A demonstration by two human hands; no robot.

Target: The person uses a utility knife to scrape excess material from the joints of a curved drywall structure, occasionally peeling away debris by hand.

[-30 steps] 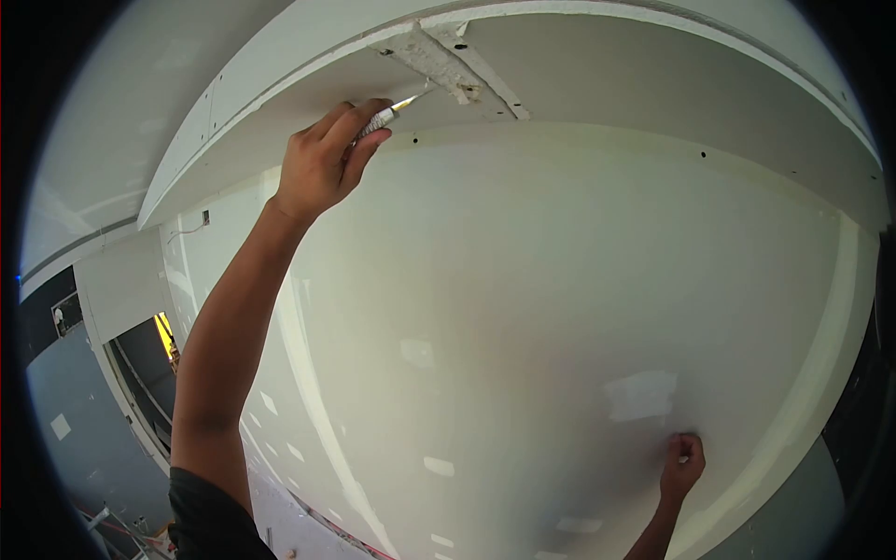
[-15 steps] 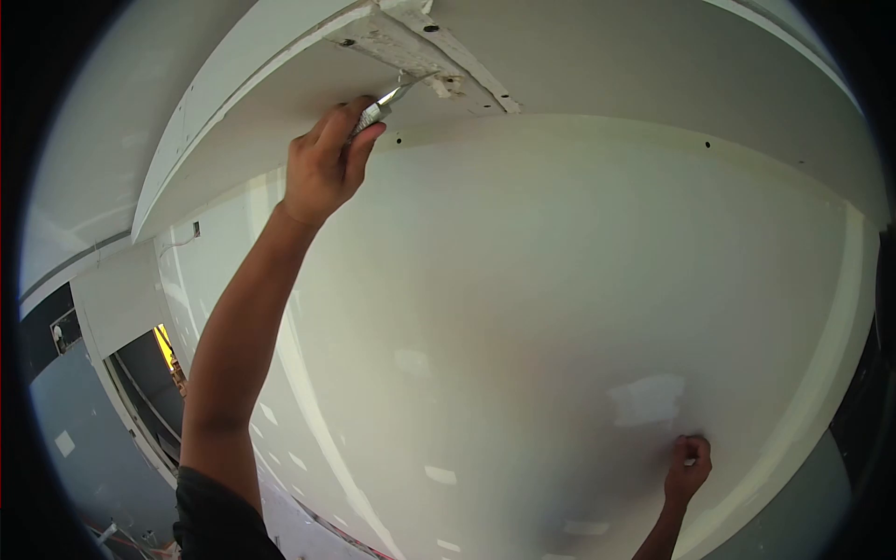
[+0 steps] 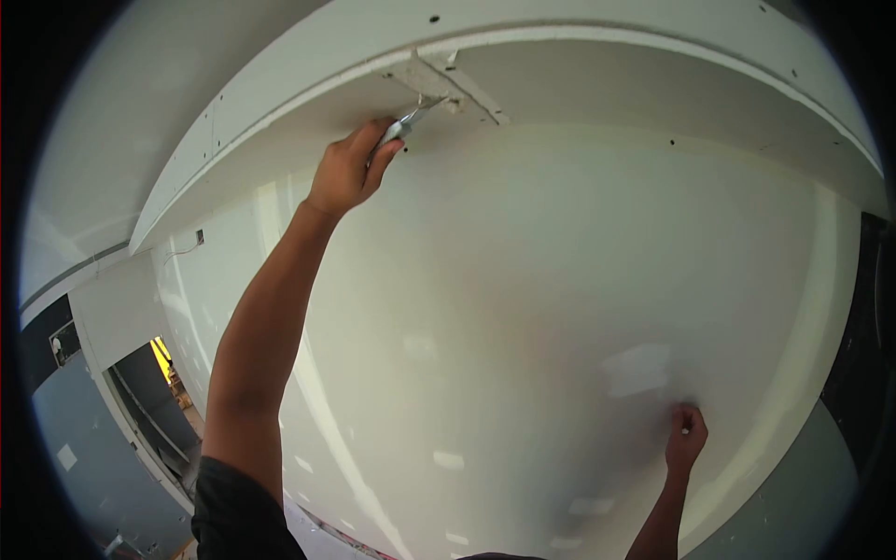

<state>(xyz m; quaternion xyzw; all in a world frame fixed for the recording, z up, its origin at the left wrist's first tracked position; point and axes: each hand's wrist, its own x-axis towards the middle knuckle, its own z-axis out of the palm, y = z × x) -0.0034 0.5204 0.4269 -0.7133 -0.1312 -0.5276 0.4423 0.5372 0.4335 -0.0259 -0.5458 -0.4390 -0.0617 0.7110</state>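
My left hand (image 3: 350, 171) is raised overhead, gripping a silver utility knife (image 3: 403, 122). The blade tip touches a rough, broken joint strip (image 3: 450, 86) on the underside of a plasterboard soffit (image 3: 579, 79). My right hand (image 3: 686, 439) is low at the right, fingers curled and pressed against the white plasterboard wall (image 3: 523, 280), just below a brighter white patch (image 3: 637, 370). Something small and pale shows between its fingers; I cannot tell what it is.
Dark screw holes (image 3: 671, 143) dot the wall top and the soffit face. A dark doorway with a yellow object (image 3: 163, 353) lies far below at the left, beside grey wall panels (image 3: 70, 429). A dark edge borders the wall at the right.
My left hand and knife have shifted right along the joint strip. The view has swung, so the soffit face shows more. My right hand stays pressed on the wall.
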